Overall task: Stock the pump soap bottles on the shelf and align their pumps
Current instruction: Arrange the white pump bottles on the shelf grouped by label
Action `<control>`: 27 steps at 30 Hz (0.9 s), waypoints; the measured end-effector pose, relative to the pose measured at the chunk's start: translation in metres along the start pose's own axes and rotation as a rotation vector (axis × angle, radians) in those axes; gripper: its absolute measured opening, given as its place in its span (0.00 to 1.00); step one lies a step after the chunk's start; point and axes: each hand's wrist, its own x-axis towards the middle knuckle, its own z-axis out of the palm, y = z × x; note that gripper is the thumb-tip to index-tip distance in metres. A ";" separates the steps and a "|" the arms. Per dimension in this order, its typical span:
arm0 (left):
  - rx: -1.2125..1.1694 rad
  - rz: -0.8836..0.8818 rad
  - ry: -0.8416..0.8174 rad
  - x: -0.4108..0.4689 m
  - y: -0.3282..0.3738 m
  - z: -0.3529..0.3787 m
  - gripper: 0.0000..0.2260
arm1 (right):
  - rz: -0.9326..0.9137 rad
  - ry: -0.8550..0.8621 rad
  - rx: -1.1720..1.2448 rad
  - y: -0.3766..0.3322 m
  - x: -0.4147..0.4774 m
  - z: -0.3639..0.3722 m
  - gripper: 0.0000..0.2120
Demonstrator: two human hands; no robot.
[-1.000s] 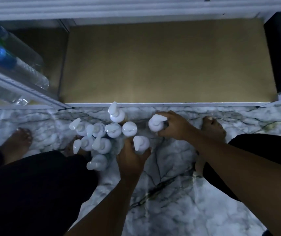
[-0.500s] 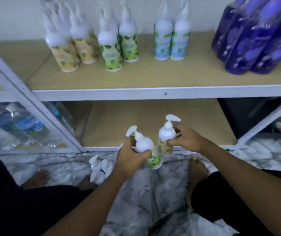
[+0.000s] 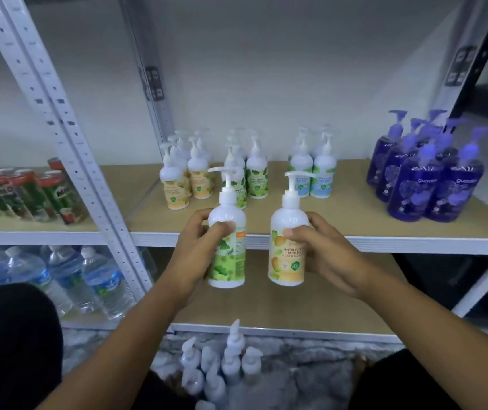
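Note:
My left hand (image 3: 196, 250) grips a white pump bottle with a green label (image 3: 227, 258), held upright in the air in front of the shelf edge. My right hand (image 3: 322, 255) grips a white pump bottle with an orange label (image 3: 285, 255), also upright, beside the first. Both pump spouts point roughly sideways. On the wooden shelf (image 3: 340, 223) behind stand rows of orange-label bottles (image 3: 174, 184), green-label bottles (image 3: 256, 176) and blue-label bottles (image 3: 313, 173). Several more white pump bottles (image 3: 222, 368) stand on the marble floor below my arms.
Purple pump bottles (image 3: 423, 179) fill the shelf's right end. A white perforated upright (image 3: 68, 125) divides off the left bay with green cans (image 3: 38, 193) and water bottles (image 3: 59, 276) below. The lower wooden shelf (image 3: 296, 309) lies behind my hands. My dark-clothed knee (image 3: 9, 335) sits low left.
Both hands picked a bottle off the floor and lifted them to the upper shelf's height. My view tilted up from the floor to the shelf.

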 end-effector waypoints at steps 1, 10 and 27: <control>-0.021 -0.015 0.020 -0.002 -0.002 -0.001 0.20 | 0.007 -0.008 0.059 0.000 0.001 0.005 0.18; -0.259 -0.277 0.059 -0.013 -0.029 0.000 0.21 | 0.089 0.124 0.243 0.031 0.008 0.034 0.27; 0.053 -0.080 0.077 -0.014 -0.039 -0.006 0.20 | 0.044 0.086 0.174 0.038 0.008 0.044 0.15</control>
